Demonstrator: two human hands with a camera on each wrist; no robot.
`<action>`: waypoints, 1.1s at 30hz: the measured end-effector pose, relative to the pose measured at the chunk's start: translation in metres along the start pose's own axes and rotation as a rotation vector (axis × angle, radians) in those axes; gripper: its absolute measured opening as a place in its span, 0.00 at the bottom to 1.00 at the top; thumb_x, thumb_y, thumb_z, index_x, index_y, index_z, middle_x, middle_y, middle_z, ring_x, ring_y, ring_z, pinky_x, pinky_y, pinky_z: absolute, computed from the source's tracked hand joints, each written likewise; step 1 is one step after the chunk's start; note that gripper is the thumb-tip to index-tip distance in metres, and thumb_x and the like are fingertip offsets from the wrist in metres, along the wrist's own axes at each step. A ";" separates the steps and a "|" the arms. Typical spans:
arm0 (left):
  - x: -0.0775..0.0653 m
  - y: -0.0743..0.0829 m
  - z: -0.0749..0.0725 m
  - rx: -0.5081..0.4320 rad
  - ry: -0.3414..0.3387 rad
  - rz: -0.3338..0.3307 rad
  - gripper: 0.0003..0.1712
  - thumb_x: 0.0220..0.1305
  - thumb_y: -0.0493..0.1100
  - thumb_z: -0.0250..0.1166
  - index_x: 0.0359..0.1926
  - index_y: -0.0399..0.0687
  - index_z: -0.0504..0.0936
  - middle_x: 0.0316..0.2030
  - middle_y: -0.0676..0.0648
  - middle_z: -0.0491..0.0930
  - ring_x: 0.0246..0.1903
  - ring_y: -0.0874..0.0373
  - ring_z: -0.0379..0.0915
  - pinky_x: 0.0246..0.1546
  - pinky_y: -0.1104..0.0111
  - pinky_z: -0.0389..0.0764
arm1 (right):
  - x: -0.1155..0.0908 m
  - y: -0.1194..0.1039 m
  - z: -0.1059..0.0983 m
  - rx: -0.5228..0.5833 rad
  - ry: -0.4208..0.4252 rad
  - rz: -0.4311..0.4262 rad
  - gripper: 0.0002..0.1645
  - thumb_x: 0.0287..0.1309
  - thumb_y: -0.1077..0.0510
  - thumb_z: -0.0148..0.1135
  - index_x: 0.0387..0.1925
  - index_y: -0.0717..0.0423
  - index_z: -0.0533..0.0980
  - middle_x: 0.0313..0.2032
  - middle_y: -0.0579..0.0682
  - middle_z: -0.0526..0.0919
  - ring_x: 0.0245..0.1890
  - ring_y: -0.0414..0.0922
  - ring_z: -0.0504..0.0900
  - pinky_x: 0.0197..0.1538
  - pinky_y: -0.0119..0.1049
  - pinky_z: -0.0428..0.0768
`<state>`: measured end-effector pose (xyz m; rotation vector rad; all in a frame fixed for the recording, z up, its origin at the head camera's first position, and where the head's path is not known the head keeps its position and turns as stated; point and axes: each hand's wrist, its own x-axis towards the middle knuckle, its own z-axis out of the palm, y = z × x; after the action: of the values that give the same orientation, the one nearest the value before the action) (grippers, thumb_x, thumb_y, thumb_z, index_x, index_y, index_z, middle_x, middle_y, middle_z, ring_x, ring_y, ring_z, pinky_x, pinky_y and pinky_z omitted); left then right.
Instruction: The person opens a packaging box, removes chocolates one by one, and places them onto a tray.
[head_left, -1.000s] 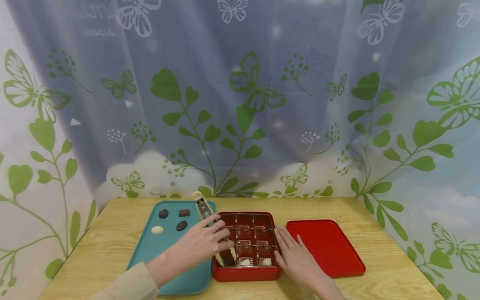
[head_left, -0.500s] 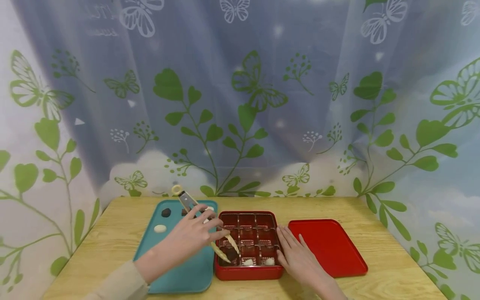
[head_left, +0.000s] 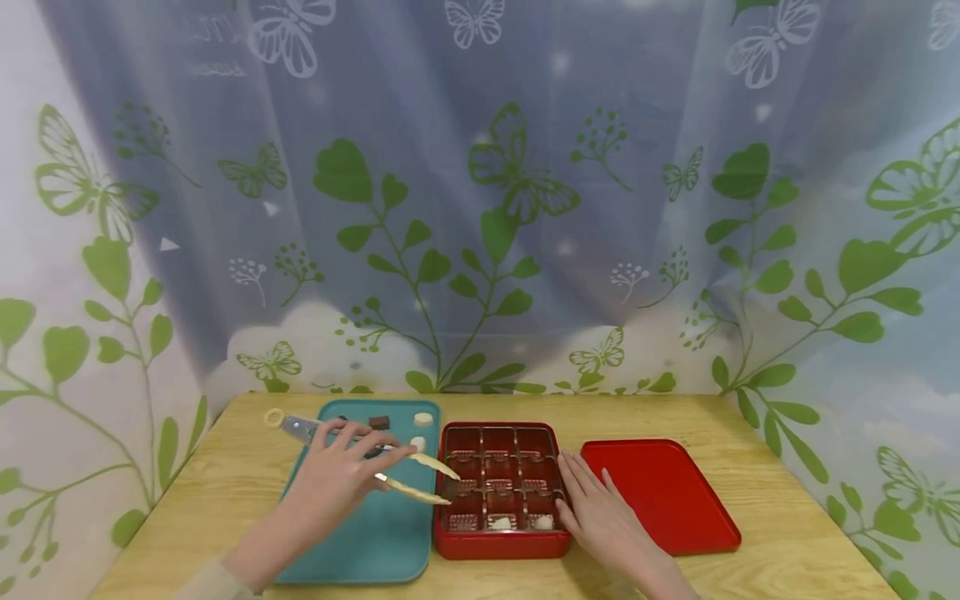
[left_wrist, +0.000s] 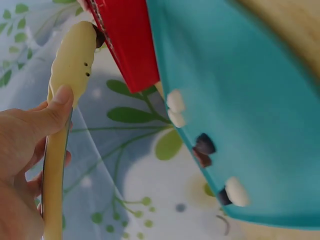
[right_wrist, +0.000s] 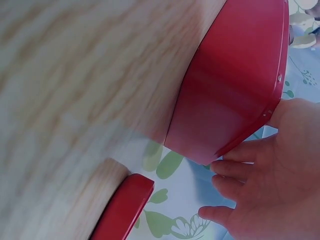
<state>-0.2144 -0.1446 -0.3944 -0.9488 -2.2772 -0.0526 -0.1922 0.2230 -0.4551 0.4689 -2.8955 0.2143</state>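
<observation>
My left hand [head_left: 337, 471] holds a pair of cream-tipped tongs [head_left: 416, 493] over the blue tray. Between the tong tips a dark chocolate [head_left: 451, 489] sits at the left side of the red box [head_left: 502, 547]; in the left wrist view the same dark chocolate [left_wrist: 99, 37] peeks out past one tip. The box has a clear divided insert, with a white piece [head_left: 501, 523] in the front middle compartment and another white piece [head_left: 542, 522] in the front right one. My right hand [head_left: 600, 517] rests straight-fingered against the box's right wall.
The blue tray [head_left: 352, 550] lies left of the box, carrying a brown rectangular chocolate [head_left: 379, 422], a white round piece [head_left: 423, 419] and several others, some hidden by my left hand. A flat red lid [head_left: 660, 500] lies right of the box. A patterned curtain [head_left: 480, 250] hangs behind.
The tongs have swung from steep to nearly sideways, their handle end going left. The dark chocolate has risen from the front left compartment toward the box's left edge. My right hand stays put.
</observation>
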 end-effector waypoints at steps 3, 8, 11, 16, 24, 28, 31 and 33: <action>-0.011 -0.005 0.002 -0.012 0.021 -0.051 0.37 0.40 0.53 0.71 0.57 0.73 0.74 0.44 0.60 0.77 0.42 0.56 0.70 0.48 0.50 0.63 | 0.000 0.000 -0.001 0.001 -0.002 0.000 0.36 0.65 0.46 0.49 0.68 0.60 0.56 0.69 0.53 0.55 0.68 0.50 0.55 0.66 0.55 0.55; -0.032 -0.018 0.001 -0.005 0.056 -0.130 0.36 0.37 0.54 0.70 0.56 0.71 0.75 0.43 0.58 0.78 0.42 0.54 0.71 0.45 0.50 0.62 | -0.001 -0.001 -0.001 0.002 -0.005 -0.013 0.36 0.65 0.46 0.48 0.68 0.60 0.55 0.69 0.54 0.55 0.68 0.50 0.55 0.66 0.55 0.55; -0.045 -0.027 -0.004 0.020 0.058 -0.169 0.37 0.35 0.53 0.69 0.55 0.68 0.76 0.42 0.56 0.79 0.41 0.53 0.71 0.44 0.50 0.61 | -0.001 -0.001 -0.001 0.004 -0.012 -0.012 0.37 0.65 0.46 0.48 0.68 0.60 0.55 0.69 0.53 0.55 0.68 0.49 0.55 0.66 0.55 0.55; -0.066 -0.046 -0.016 0.117 0.005 -0.236 0.38 0.33 0.52 0.71 0.54 0.68 0.77 0.42 0.55 0.79 0.42 0.51 0.70 0.45 0.48 0.62 | 0.000 0.000 -0.003 0.003 -0.030 0.001 0.37 0.65 0.45 0.48 0.68 0.59 0.55 0.69 0.53 0.54 0.68 0.50 0.54 0.66 0.55 0.54; -0.091 -0.061 -0.033 0.214 -0.101 -0.328 0.35 0.30 0.50 0.75 0.49 0.64 0.81 0.38 0.53 0.79 0.38 0.49 0.70 0.42 0.46 0.61 | 0.002 -0.001 -0.004 -0.011 -0.035 0.003 0.37 0.65 0.45 0.48 0.68 0.60 0.55 0.68 0.56 0.56 0.68 0.51 0.55 0.66 0.56 0.54; -0.095 -0.063 -0.033 0.238 -0.171 -0.343 0.33 0.30 0.50 0.76 0.46 0.63 0.82 0.36 0.52 0.79 0.37 0.49 0.70 0.42 0.47 0.62 | 0.002 0.000 -0.004 -0.015 -0.038 0.005 0.37 0.65 0.45 0.48 0.68 0.60 0.55 0.68 0.56 0.56 0.68 0.52 0.55 0.66 0.55 0.54; -0.095 -0.063 -0.031 0.244 -0.245 -0.368 0.30 0.35 0.48 0.74 0.47 0.63 0.82 0.37 0.52 0.78 0.37 0.49 0.70 0.42 0.47 0.62 | 0.002 0.000 -0.004 -0.015 -0.043 0.007 0.37 0.65 0.45 0.48 0.68 0.60 0.55 0.68 0.56 0.56 0.68 0.52 0.55 0.66 0.55 0.54; -0.095 -0.062 -0.030 0.243 -0.299 -0.391 0.29 0.38 0.46 0.73 0.48 0.64 0.82 0.37 0.52 0.77 0.37 0.48 0.69 0.43 0.46 0.61 | 0.002 -0.001 -0.004 -0.009 -0.048 0.008 0.37 0.65 0.44 0.48 0.68 0.60 0.55 0.68 0.55 0.55 0.68 0.51 0.54 0.66 0.55 0.54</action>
<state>-0.1886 -0.2571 -0.4142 -0.3977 -2.6407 0.2065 -0.1935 0.2222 -0.4503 0.4677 -2.9438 0.1940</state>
